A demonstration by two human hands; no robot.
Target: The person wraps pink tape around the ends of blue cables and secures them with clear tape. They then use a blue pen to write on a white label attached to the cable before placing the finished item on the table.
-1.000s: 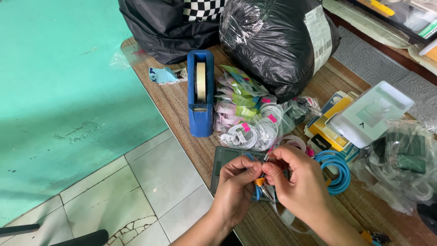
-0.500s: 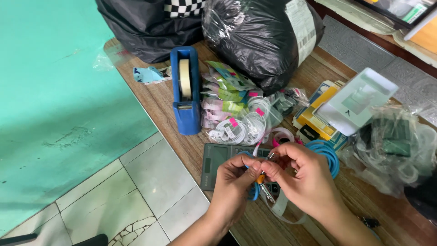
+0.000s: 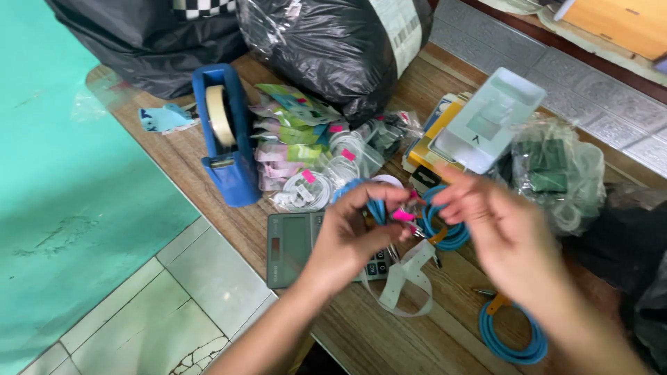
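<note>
Head view: left hand (image 3: pixel 347 239) pinched shut on a small coil of blue cable (image 3: pixel 379 208), with a pink tag (image 3: pixel 403 216) at the fingertips, held just above the grey calculator (image 3: pixel 292 246). Right hand (image 3: pixel 497 222) just right of that coil, fingers half curled and loosely spread, gripping nothing that can be made out, partly blurred. Second blue coil (image 3: pixel 445 232) behind the hands, right of the calculator; third coil with an orange plug (image 3: pixel 511 333) lower right of it. Blue tape dispenser (image 3: pixel 229 135) up and left of the calculator; bagged cables (image 3: pixel 313 153) straight above it; black plastic sack (image 3: pixel 340 48) further up. White strap (image 3: pixel 406 281) draped off the calculator's right edge. Wooden table (image 3: pixel 389 340) under all. Cable judged light, soft and springy, likely to uncoil if loosened; best pinched across the bundled loops, not at the plug
</note>
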